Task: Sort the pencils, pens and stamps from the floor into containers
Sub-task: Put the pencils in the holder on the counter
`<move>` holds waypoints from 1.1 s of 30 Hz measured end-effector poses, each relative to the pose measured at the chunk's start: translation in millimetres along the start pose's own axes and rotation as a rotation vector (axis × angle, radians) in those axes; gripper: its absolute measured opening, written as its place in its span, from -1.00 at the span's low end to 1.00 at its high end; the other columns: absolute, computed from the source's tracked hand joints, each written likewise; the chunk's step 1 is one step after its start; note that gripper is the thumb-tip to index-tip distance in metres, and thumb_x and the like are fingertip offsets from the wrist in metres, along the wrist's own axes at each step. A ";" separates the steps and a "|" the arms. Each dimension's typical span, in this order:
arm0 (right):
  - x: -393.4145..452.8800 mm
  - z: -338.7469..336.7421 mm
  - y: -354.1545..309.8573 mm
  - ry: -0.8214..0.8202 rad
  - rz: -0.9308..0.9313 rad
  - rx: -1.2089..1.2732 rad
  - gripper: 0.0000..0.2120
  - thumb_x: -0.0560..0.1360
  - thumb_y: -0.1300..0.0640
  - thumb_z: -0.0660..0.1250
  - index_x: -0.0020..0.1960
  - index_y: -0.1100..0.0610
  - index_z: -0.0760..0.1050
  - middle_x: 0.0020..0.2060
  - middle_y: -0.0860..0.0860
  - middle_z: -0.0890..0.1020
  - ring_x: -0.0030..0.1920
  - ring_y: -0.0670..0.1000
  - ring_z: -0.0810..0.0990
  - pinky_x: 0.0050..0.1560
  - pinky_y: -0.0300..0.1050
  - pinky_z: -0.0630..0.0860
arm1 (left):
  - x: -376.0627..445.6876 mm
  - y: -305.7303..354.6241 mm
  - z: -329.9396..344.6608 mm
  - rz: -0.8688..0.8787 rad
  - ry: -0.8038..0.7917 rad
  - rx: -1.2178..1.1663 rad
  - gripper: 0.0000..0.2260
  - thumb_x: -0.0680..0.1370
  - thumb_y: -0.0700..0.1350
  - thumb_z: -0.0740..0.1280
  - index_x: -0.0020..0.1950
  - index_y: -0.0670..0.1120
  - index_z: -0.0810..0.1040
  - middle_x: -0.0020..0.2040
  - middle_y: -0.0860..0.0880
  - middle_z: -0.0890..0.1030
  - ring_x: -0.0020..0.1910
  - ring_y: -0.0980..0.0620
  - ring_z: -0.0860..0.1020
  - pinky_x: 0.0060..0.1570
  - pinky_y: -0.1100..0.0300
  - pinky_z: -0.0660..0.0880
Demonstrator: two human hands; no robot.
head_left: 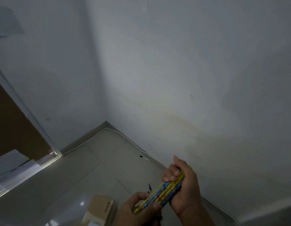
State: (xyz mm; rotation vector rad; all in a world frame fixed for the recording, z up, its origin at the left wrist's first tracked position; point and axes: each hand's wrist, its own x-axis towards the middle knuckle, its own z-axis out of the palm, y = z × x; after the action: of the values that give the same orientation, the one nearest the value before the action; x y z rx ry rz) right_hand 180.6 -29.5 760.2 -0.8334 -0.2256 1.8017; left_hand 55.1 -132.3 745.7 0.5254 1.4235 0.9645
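Cardboard box [101,207], contents seemingly hidden, sits below both hands' fingers [171,174] wrapped around yellow-blue pencils [164,193].

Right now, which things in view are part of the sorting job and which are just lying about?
Job:
- bundle of yellow-and-blue pencils, held by left hand and right hand
- pen on the floor by the wall
- dark pen on the floor near the hands
- cardboard box, probably a container

Lying about:
- white cable along the skirting
- white sheets, left

Glossy tiled floor [72,181]; cardboard box [100,207]
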 end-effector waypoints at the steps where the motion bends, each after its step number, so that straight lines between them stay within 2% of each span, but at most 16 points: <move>1: -10.5 10.2 -7.1 0.005 -0.038 0.012 -0.54 0.61 0.22 0.30 -0.45 0.03 0.33 -0.52 -0.04 0.27 -0.59 -0.06 0.28 -0.54 -0.15 0.33 | -10.9 7.0 7.6 0.001 0.068 -0.128 -0.40 0.14 0.04 0.70 0.03 -0.24 0.65 -0.27 -0.26 0.68 -0.42 -0.07 0.58 -0.44 0.25 0.46; 3: -37.8 25.2 -17.6 0.033 -0.123 0.003 -0.58 0.60 0.23 0.30 -0.39 0.03 0.30 -0.50 -0.03 0.28 -0.57 -0.06 0.28 -0.53 -0.16 0.34 | -37.1 20.9 24.0 0.015 0.179 -0.302 -0.56 0.36 0.02 0.66 0.02 -0.26 0.64 -0.36 -0.26 0.60 -0.48 -0.08 0.51 -0.52 0.25 0.40; 5: -63.6 38.4 -24.3 0.038 -0.202 -0.012 -0.64 0.55 0.22 0.34 -0.34 0.05 0.28 -0.50 -0.02 0.29 -0.56 -0.05 0.29 -0.51 -0.16 0.36 | -56.9 35.2 39.2 0.028 0.277 -0.375 -0.59 0.53 0.08 0.48 -0.02 -0.30 0.64 -0.37 -0.24 0.55 -0.52 -0.05 0.47 -0.56 0.27 0.36; 8: -99.3 50.0 -29.1 0.040 -0.289 -0.143 -0.69 0.45 0.20 0.41 -0.34 0.09 0.32 -0.50 0.04 0.34 -0.52 0.01 0.37 -0.43 -0.10 0.42 | -78.3 39.9 55.7 0.072 0.380 -0.427 -0.55 0.58 0.09 0.43 -0.11 -0.35 0.59 -0.35 -0.25 0.50 -0.56 -0.02 0.38 -0.65 0.33 0.29; 11: -127.0 49.1 -34.2 0.106 -0.405 -0.440 -0.69 0.53 0.24 0.41 -0.38 0.12 0.51 -0.40 0.18 0.56 -0.30 0.17 0.59 -0.13 0.01 0.58 | -85.7 35.4 64.5 0.117 0.485 -0.465 -0.65 0.58 -0.06 0.48 -0.23 -0.30 0.50 -0.45 -0.20 0.43 -0.67 0.02 0.32 -0.64 0.33 0.29; 13: -145.2 39.1 -43.0 0.121 -0.431 -0.550 -0.76 0.56 0.18 0.41 -0.28 0.11 0.65 -0.22 0.19 0.72 -0.14 0.16 0.67 0.07 0.07 0.57 | -87.3 31.3 72.1 0.121 0.549 -0.463 -0.66 0.57 -0.14 0.48 -0.31 -0.22 0.45 -0.52 -0.17 0.43 -0.62 0.00 0.36 -0.55 0.27 0.37; 15: -158.5 24.4 -54.6 0.108 -0.367 -0.568 -0.86 0.54 0.08 0.45 -0.16 0.10 0.69 -0.10 0.16 0.75 -0.07 0.14 0.66 0.09 0.11 0.52 | -86.7 30.7 80.1 0.154 0.575 -0.445 -0.63 0.55 -0.18 0.48 -0.37 -0.17 0.39 -0.56 -0.11 0.44 -0.51 -0.04 0.41 -0.40 0.19 0.43; 18: -173.4 -4.7 -85.1 0.089 -0.192 -0.521 -0.72 0.35 -0.11 0.59 -0.11 0.08 0.71 -0.13 0.12 0.66 -0.13 0.10 0.55 -0.08 0.07 0.46 | -90.3 31.6 106.8 0.246 0.534 -0.360 -0.61 0.56 -0.22 0.47 -0.38 -0.13 0.35 -0.53 -0.10 0.40 -0.47 -0.05 0.40 -0.40 0.22 0.37; 21: -187.9 -38.4 -120.6 -0.016 -0.070 -0.385 -0.51 0.29 -0.15 0.62 0.03 0.18 0.70 -0.09 0.11 0.60 -0.22 0.00 0.47 -0.30 -0.12 0.32 | -94.8 27.9 146.3 0.303 0.429 -0.307 -0.62 0.56 -0.23 0.45 -0.37 -0.12 0.34 -0.52 -0.08 0.37 -0.53 0.00 0.35 -0.46 0.25 0.30; 23: -200.5 -66.2 -146.6 -0.044 -0.099 -0.407 -0.44 0.32 -0.16 0.58 0.10 0.25 0.66 -0.09 0.14 0.57 -0.31 -0.01 0.40 -0.36 -0.14 0.24 | -96.4 19.3 182.3 0.290 0.336 -0.271 -0.62 0.57 -0.24 0.43 -0.36 -0.13 0.34 -0.54 -0.06 0.35 -0.58 0.01 0.30 -0.53 0.28 0.25; 26: -215.4 -103.3 -177.3 -0.004 -0.190 -0.505 -0.40 0.35 -0.16 0.56 0.13 0.32 0.60 -0.24 0.15 0.53 -0.40 0.03 0.37 -0.39 -0.11 0.27 | -97.8 3.1 232.5 0.224 0.205 -0.218 -0.61 0.58 -0.23 0.43 -0.37 -0.10 0.34 -0.48 -0.10 0.35 -0.58 0.02 0.27 -0.56 0.29 0.19; 29: -226.6 -137.0 -206.7 0.077 -0.236 -0.506 -0.41 0.35 -0.16 0.54 0.09 0.33 0.60 -0.32 0.16 0.52 -0.44 0.05 0.40 -0.43 -0.13 0.26 | -97.7 -13.3 276.8 0.171 0.118 -0.163 -0.62 0.59 -0.22 0.42 -0.36 -0.10 0.35 -0.44 -0.11 0.35 -0.55 0.02 0.27 -0.54 0.29 0.18; 33: -239.2 -194.9 -248.4 0.224 -0.277 -0.439 -0.53 0.39 -0.05 0.51 0.05 0.34 0.60 -0.35 0.18 0.55 -0.48 0.03 0.41 -0.50 -0.18 0.24 | -98.5 -35.9 338.8 0.107 0.033 -0.039 -0.60 0.60 -0.19 0.41 -0.37 -0.09 0.33 -0.50 -0.02 0.34 -0.56 0.07 0.26 -0.54 0.28 0.18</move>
State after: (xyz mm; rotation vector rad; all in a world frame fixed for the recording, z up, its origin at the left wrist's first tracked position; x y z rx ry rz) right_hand 531.8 -189.3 849.5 -1.2382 -0.5751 1.4035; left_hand 401.9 -151.4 817.0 0.5636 1.4146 1.0884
